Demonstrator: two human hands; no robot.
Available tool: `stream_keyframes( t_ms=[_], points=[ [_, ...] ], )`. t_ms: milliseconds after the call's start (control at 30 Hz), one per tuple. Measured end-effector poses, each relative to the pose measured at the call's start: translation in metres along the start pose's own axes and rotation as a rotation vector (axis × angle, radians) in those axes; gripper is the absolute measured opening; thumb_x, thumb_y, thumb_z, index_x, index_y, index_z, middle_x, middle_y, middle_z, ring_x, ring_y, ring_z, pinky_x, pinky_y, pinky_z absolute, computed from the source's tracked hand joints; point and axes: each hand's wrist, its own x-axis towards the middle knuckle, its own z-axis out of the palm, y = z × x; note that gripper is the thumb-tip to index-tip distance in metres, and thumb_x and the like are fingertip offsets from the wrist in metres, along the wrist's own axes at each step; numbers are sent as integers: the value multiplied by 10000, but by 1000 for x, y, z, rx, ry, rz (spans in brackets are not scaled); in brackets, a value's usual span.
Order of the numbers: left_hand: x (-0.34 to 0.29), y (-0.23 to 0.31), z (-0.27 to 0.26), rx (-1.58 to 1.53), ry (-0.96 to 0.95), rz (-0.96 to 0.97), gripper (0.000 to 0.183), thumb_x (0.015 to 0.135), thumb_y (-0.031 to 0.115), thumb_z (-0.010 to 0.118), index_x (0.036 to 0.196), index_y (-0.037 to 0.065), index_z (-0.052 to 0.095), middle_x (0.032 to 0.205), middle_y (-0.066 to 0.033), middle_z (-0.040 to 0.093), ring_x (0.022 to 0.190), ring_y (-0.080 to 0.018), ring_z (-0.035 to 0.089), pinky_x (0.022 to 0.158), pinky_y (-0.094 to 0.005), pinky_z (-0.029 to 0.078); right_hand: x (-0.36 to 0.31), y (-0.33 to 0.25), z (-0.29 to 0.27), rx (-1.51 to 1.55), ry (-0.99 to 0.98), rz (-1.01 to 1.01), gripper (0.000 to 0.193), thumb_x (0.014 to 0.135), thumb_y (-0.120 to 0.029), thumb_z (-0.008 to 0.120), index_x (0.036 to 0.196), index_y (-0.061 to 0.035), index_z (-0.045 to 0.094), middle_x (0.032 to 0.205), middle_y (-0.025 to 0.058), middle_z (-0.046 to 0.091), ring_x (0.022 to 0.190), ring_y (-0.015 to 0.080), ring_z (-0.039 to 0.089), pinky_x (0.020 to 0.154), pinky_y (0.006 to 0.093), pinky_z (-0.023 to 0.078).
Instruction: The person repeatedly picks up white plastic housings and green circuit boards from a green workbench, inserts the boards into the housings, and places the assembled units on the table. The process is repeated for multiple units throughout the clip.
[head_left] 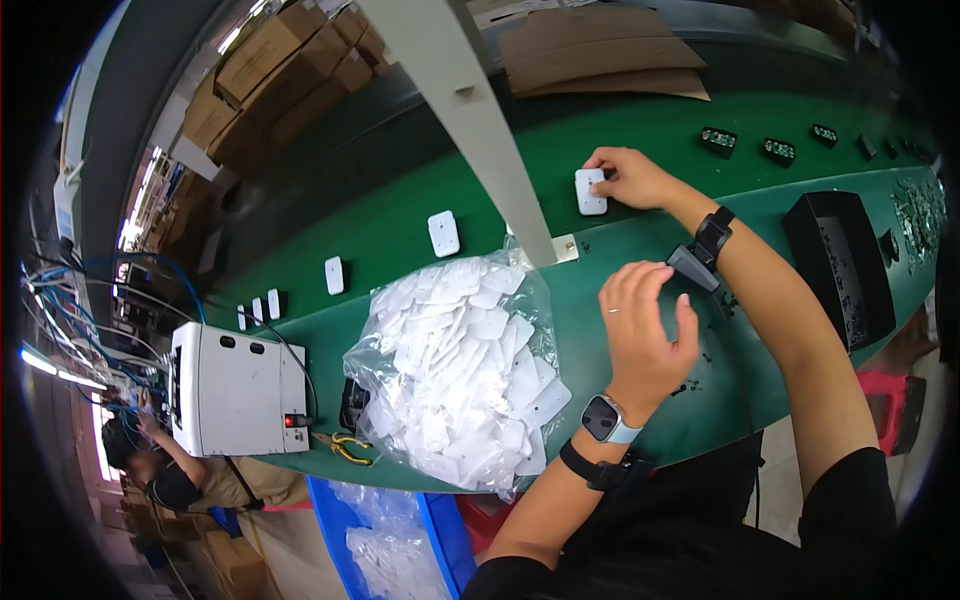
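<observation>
My right hand (630, 178) pinches a white rounded rectangular plastic case (592, 192) on the green belt, just beyond the grey post. Closer to me, my left hand (645, 335) hovers over the green table with its fingers apart, holding nothing. Left of it lies a clear plastic bag (455, 365) heaped with white plastic covers. Another white case (443, 234) rests on the belt left of the post, and several more trail off to the far left. Small black screws (690, 387) are scattered beside my left hand.
A grey post (480, 130) rises between belt and table. Black cases with circuit boards (718, 142) sit along the belt at right, near a black bin (840, 265). At left stand a white machine (240, 390) and yellow-handled pliers (352, 450). A blue crate (445, 540) is below.
</observation>
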Motion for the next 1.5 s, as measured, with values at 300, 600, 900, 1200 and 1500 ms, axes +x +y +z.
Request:
stream_keyframes(
  t_ms=[300,600,900,1200,1500],
  points=[
    [1,-2,-2,33,-66,109,198,753,-14,671,937,29,613,949,-109,628,958,-339,586,883,-458,428,-3,-12,5,-299,144,-81,585,866,-293,772,1366,-54,585,1301,176,633,1123,279,636,921,376,519],
    [6,-4,-13,126,-6,169,166,741,-37,664,883,36,618,860,-104,630,834,-318,606,769,-410,459,-136,-98,-11,-34,443,-401,222,807,-53,724,1008,-38,630,1140,104,651,1013,228,598,830,315,485],
    [5,12,-87,835,-504,-365,142,849,155,684,871,35,613,767,-168,645,735,-392,639,644,-479,487,-195,-64,1,-89,425,-411,72,788,-46,714,854,-66,694,815,96,671,767,267,659,673,372,537],
    [-17,-1,-128,1157,-596,-340,232,807,217,742,835,-5,679,870,-192,651,753,-396,654,679,-478,517,-212,-70,43,-139,-107,-708,67,785,-115,662,816,-58,676,785,65,612,825,259,602,698,391,528],
    [-4,5,-138,1149,-554,-258,165,764,129,691,835,-16,658,888,-201,646,763,-388,647,693,-448,530,-220,-78,63,-225,-362,-742,87,783,-160,689,773,-78,718,830,18,637,920,217,575,796,375,509]
  ],
)
